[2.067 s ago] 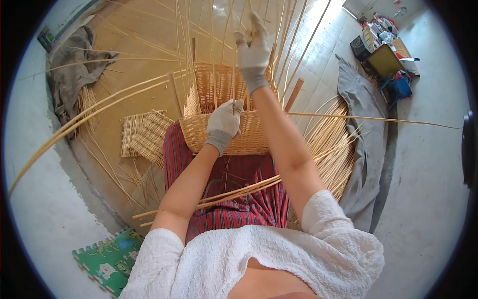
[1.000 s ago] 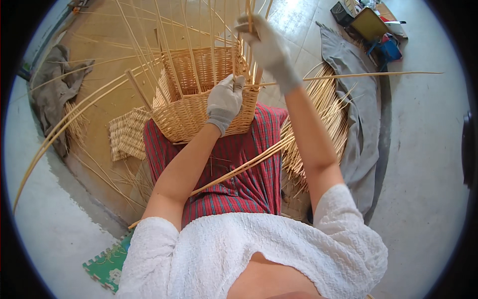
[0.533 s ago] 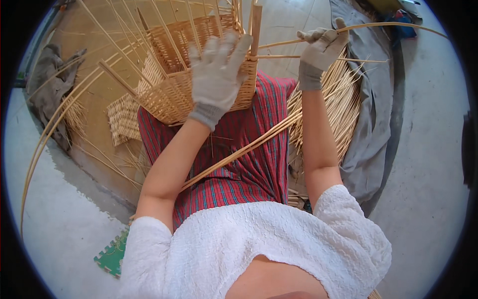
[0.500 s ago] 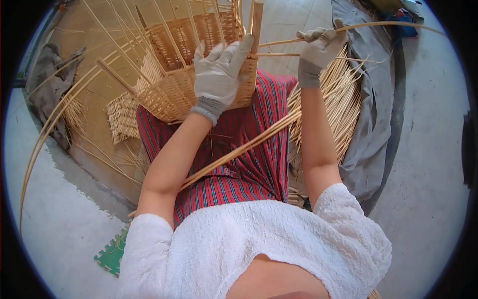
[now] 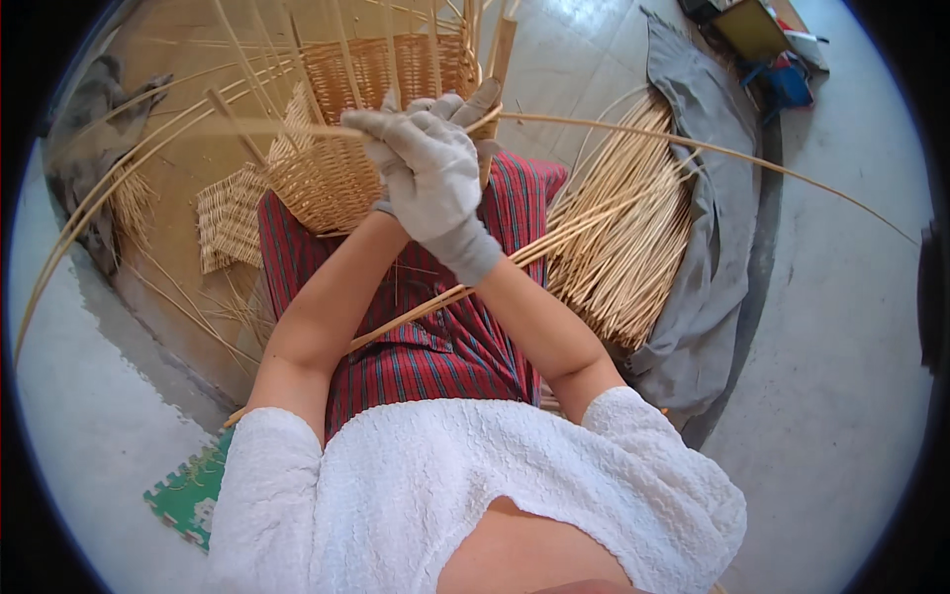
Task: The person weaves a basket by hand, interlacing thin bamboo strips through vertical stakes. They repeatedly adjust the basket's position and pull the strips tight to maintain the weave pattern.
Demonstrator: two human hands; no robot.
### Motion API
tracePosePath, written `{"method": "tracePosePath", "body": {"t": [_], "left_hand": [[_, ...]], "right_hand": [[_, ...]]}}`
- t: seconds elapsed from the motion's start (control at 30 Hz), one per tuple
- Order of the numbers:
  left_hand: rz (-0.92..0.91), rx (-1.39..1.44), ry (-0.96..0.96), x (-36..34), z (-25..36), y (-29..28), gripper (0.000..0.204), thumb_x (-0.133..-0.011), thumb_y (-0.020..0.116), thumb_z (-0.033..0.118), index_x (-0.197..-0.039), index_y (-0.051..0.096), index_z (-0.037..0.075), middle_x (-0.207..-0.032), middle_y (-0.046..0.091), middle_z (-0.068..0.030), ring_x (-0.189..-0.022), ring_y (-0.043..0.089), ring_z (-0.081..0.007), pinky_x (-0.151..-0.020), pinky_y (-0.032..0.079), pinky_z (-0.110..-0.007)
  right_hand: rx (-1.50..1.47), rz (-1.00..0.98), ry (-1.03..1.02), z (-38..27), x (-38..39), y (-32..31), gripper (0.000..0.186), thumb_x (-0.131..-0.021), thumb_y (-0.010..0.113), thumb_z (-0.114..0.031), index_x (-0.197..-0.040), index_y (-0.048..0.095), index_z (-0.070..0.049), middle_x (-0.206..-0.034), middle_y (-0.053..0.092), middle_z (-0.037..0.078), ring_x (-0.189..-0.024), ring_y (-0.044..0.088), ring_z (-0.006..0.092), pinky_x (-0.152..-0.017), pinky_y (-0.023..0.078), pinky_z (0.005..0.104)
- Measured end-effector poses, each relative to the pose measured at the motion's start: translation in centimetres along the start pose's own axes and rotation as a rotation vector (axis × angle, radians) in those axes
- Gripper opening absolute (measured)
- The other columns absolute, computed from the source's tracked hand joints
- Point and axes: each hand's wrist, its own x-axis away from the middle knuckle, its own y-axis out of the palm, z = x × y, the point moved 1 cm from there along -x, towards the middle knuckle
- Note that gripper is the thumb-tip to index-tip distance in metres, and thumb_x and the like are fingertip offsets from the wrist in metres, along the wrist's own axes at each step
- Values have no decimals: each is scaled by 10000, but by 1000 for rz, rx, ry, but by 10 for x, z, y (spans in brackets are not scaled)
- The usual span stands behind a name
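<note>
A half-woven wicker basket [image 5: 322,188] with tall upright stakes rests at my knees, on a red striped cloth [image 5: 426,371]. My right hand [image 5: 426,168], in a pale glove, crosses over my left and pinches a cane strand [image 5: 247,129], which runs off leftward and is blurred. Mostly hidden behind it, my left hand [image 5: 479,103], also gloved, grips the basket's right corner beside a thick corner stake [image 5: 505,54]. From that corner another long cane [image 5: 712,148] stretches out to the right.
On the right a large bundle of canes [image 5: 623,267] lies on grey cloth [image 5: 717,287]. Loose canes [image 5: 435,309] cross my lap. Woven pieces [image 5: 233,218] and a grey cloth heap [image 5: 94,188] lie left. A green foam mat [image 5: 188,495] shows lower left, blue objects [image 5: 787,84] far right.
My right hand has swung from the far right across to the left, over my left hand, carrying a cane strand along the basket's near side. My left hand stays at the basket's corner.
</note>
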Motion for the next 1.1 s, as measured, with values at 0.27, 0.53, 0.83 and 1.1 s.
{"method": "tracePosePath", "body": {"t": [0.27, 0.53, 0.83, 1.1], "left_hand": [[446, -1071, 185, 18, 83, 10, 289, -1063, 576, 213, -1309, 586, 61, -1123, 724, -102, -1089, 696, -225, -972, 589, -384], [73, -1884, -184, -110, 56, 70, 255, -1024, 640, 243, -1189, 639, 48, -1026, 721, -95, -941, 714, -213, -746, 582, -331], [-214, -2145, -106, 26, 14, 94, 389, -915, 728, 226, -1258, 636, 65, -1147, 677, -146, -1069, 679, -312, -951, 542, -394], [129, -2210, -1087, 163, 60, 74, 345, -962, 661, 350, -1238, 688, 146, -1068, 704, -133, -1023, 676, -323, -913, 536, -423]], "right_hand": [[320, -509, 652, 73, -43, -73, 752, -818, 810, -555, -1295, 602, -12, -1123, 707, 161, -1064, 690, 294, -936, 533, 405], [669, -180, 653, 85, -32, -27, 469, -801, 802, -497, -974, 654, -87, -980, 661, 126, -886, 682, 323, -815, 528, 438], [620, -85, 689, 122, -46, -22, 312, -856, 739, -368, -1023, 709, -106, -880, 706, 123, -887, 698, 299, -778, 538, 425], [273, 310, 275, 33, 6, -30, 213, -844, 764, -100, -1038, 711, -34, -930, 698, 137, -808, 684, 312, -777, 552, 436]]}}
